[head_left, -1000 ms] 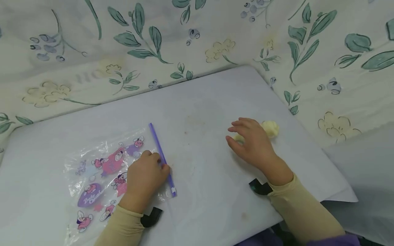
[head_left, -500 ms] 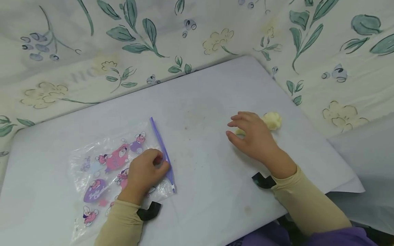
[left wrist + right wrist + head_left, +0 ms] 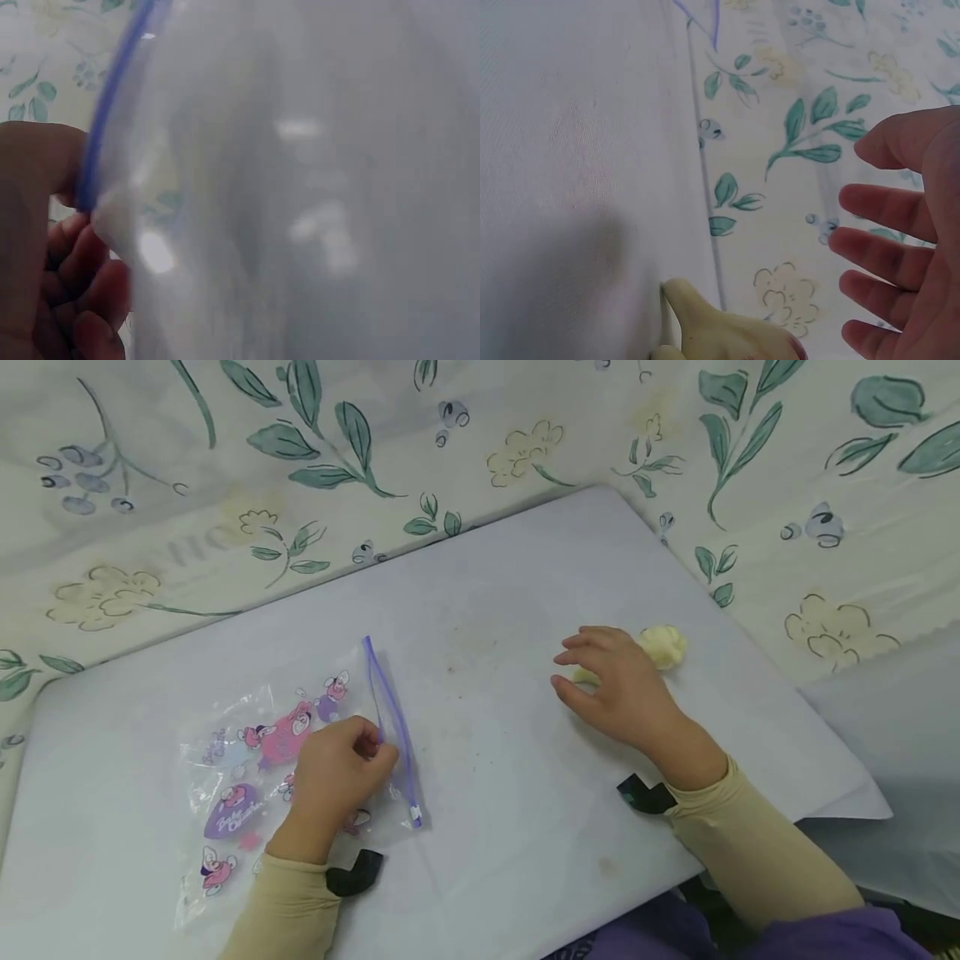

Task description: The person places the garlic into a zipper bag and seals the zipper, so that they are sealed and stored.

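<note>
Left grip (image 3: 335,774) pinching clear bag (image 3: 279,742), right grip (image 3: 624,697) — spread — near bulb (image 3: 664,647)

A white, straight-edged tabletop (image 3: 495,827) fills the centre; cream cloth printed with green leaves (image 3: 592,402) spans the top; a plain grey sheet (image 3: 911,743) occupies the lower right.

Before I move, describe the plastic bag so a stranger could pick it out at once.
Find the white tabletop and go to its left half in the head view. There the left hand pinches a clear plastic bag. Its cartoon prints and purple zip strip set it apart from the pale yellow item by the right hand.
</note>
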Demonstrator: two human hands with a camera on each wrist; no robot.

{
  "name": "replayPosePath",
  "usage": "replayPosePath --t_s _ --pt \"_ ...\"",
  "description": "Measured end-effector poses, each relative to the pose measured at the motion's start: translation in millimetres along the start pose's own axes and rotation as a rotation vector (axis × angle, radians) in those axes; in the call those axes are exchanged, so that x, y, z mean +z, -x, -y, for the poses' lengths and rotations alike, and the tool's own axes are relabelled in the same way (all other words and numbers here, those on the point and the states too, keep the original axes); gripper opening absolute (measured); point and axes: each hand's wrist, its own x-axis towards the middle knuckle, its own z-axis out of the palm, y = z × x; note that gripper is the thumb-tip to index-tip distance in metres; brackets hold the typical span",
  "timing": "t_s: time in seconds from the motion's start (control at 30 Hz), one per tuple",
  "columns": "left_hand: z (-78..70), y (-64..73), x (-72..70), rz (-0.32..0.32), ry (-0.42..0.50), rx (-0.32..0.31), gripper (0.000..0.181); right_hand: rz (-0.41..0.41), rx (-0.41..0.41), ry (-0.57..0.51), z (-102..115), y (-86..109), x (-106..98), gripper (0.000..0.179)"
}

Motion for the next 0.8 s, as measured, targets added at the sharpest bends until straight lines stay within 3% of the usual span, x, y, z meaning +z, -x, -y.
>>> replayPosePath --t_s 0.1,0.2,0.4,0.47,0.53,0.7,0.8 --pt "-7.8 -2.3 -20.0 0.005 0.005 -0.070 0.007 0.005 0.007 0.009 1 -0.5 -2 0.023" --pt "-11.7 -3.7 -33.9 -0.037 0.034 -0.132 0.008 0.001 0.009 0.018 1 0.2 -4 0.023" --pt "-7.7 -8.0 -43.7 -0.255 0.126 -0.145 0.012 0.006 0.019 0.033 1 1.5 -7 0.023" --pt "-6.3 -9.4 -45.6 -0.297 0.152 -0.144 0.012 0.011 0.022 0.039 2 1.7 -7 0.024" --pt "-5.8 -11.0 -47.8 -0.306 0.190 -0.177 0.012 0.018 0.028 0.041 2 1.5 -6 0.024" --pt "-7.0 -16.0 -53.2 -0.255 0.318 -0.330 0.008 0.039 0.051 0.039 5 1.8 -7 0.025" --pt "-6.7 -18.2 -51.9 -0.274 0.375 -0.400 0.008 0.052 0.062 0.036 4 2.2 -7 0.025"
